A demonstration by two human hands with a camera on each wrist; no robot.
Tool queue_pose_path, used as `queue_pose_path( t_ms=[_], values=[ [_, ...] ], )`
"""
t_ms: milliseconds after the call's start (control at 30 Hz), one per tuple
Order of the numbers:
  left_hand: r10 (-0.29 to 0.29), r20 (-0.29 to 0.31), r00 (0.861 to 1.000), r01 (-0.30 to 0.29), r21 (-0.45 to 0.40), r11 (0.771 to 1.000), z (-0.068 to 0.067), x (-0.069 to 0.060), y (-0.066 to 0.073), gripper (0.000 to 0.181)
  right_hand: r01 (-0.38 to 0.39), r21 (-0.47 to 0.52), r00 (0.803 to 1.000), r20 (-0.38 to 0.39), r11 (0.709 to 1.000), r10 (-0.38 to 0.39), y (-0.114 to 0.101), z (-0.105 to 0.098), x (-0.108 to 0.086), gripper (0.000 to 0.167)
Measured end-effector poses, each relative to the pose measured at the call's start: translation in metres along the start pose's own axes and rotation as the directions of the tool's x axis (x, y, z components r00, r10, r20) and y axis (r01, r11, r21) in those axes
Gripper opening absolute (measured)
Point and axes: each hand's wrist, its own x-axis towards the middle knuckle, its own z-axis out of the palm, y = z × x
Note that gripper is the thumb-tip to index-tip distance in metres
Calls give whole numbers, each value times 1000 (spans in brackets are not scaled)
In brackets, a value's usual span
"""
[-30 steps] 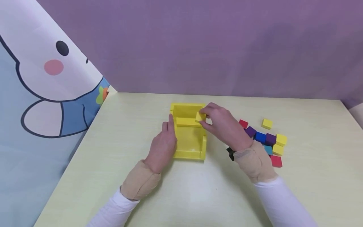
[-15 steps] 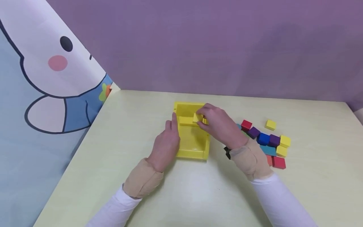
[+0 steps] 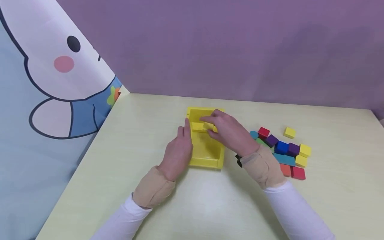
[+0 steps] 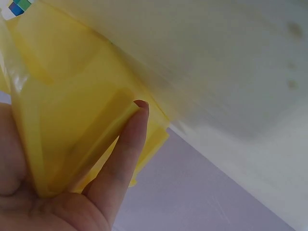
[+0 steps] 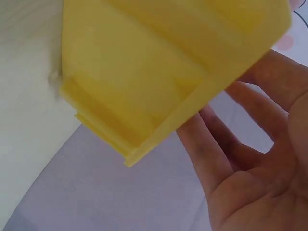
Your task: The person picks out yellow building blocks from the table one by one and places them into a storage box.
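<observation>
A yellow open-topped box [image 3: 207, 163] lies on the table. Straight fingers of my left hand [image 3: 177, 154] rest along its left wall, also seen in the left wrist view. My right hand [image 3: 231, 135] reaches over the right wall, its index finger and thumb spread around a small yellow block [image 3: 207, 126]. That block sits at the middle of a yellow ledge or row [image 3: 197, 127] across the box's far part; the hand partly covers its right end. In the right wrist view, the box wall [image 5: 178, 120] hides some of the fingertips.
Right of the box lie several coloured blocks, among them a red block [image 3: 263, 132], a blue block [image 3: 281, 147], a teal block [image 3: 284, 159] and a lone yellow block [image 3: 289, 132]. A purple backdrop [image 3: 225, 50] rises behind the table [image 3: 204, 206].
My right hand has moved slightly left across the box and lowered the yellow block onto the ledge or row; its finger and thumb have spread apart. The left hand stays against the box.
</observation>
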Motion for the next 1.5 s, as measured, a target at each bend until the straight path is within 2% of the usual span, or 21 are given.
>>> queue_pose_path(
  t_ms=[200,433,733,1267,1500],
  values=[
    [-19,27,999,19,13,1000,0,1,2,69,33,24,999,-15,999,-33,2,4,2,31],
    [-31,44,999,30,26,999,0,2,4,66,52,29,999,-12,998,-51,6,10,2,31],
    [-37,40,999,35,41,999,-2,2,6,64,49,4,998,50,999,-49,4,15,7,31],
    [-15,-10,1000,15,35,999,1,0,3,61,59,-97,984,174,994,-42,-3,23,17,29],
    [-18,20,1000,18,27,999,-1,0,3,68,91,-126,982,178,988,-68,-3,26,20,28]
  ],
)
